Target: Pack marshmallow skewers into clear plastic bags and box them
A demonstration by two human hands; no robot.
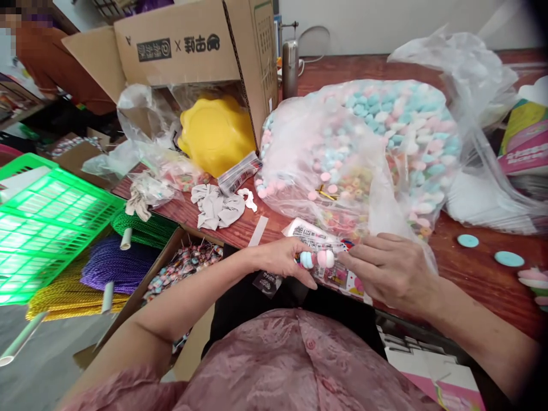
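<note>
My left hand is closed around a small clear printed packet with round pastel pieces, blue and pink, showing in it. My right hand meets it from the right, fingers pinched on the same packet's edge. Both hands are at the near edge of the reddish wooden table, just over my lap. Right behind them lies a big clear plastic bag full of pink, blue and white round pieces, with coloured rings near its bottom.
An open cardboard box holds a yellow plastic shape. White scraps, small packets, a metal flask. Green basket and cord rolls at left. Loose blue discs at right. A person's sleeve far left.
</note>
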